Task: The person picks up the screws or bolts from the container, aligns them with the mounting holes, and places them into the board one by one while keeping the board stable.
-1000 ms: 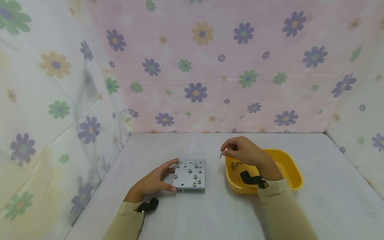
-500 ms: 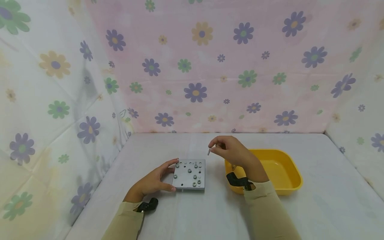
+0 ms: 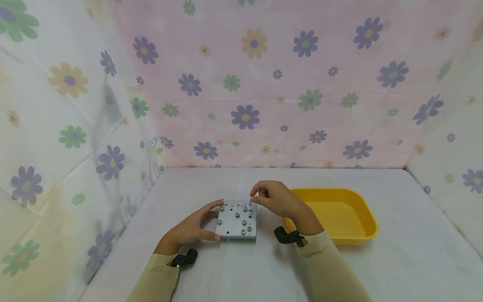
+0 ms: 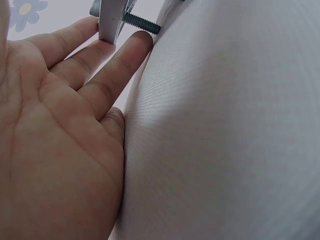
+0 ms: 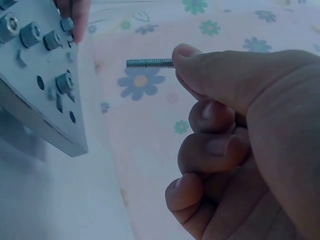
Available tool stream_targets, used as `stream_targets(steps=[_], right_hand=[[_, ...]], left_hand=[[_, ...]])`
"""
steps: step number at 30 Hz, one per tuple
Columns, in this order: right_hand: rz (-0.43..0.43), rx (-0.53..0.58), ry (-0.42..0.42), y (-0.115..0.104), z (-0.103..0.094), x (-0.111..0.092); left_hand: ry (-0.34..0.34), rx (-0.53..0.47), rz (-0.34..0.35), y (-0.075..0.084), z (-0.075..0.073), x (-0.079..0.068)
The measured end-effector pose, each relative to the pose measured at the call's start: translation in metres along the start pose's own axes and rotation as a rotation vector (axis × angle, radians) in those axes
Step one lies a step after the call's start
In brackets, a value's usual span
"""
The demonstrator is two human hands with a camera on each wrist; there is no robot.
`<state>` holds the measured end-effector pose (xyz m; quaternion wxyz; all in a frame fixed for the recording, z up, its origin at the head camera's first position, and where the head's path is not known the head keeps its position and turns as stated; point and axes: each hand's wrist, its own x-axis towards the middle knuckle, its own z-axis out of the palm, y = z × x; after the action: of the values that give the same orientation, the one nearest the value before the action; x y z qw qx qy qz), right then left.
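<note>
A square metal plate lies at the middle of the table, with several socket-head bolts standing in it among open holes and slots. My left hand holds the plate's left side, thumb at the near corner and fingers at the far one. Under the plate, a threaded bolt end pokes out beside a left fingertip. Over the plate's far right corner, my right hand pinches a bolt between thumb and forefinger, threaded end outward. Its head is hidden in the fingers.
Right of the plate stands a yellow plastic tub, partly covered by the right forearm. A white cloth covers the table. Flowered fabric hangs behind and at both sides.
My right hand has moved left from the tub's edge to the plate's far right corner, carrying the bolt. The left hand has stayed on the plate.
</note>
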<state>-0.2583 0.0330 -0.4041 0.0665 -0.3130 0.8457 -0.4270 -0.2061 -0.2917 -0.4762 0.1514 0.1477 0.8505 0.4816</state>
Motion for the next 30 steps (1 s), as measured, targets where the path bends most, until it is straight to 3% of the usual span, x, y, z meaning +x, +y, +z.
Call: stream_targets(steps=[8,30], right_hand=[[0.017,-0.007,0.063,-0.004,0.015,0.004],[0.116,-0.042,0.082,-0.014,0.054,0.015]], left_hand=[[-0.005,-0.007,0.003,0.0,0.0,0.0],[-0.019,0.006,0.026,0.002,0.0,-0.001]])
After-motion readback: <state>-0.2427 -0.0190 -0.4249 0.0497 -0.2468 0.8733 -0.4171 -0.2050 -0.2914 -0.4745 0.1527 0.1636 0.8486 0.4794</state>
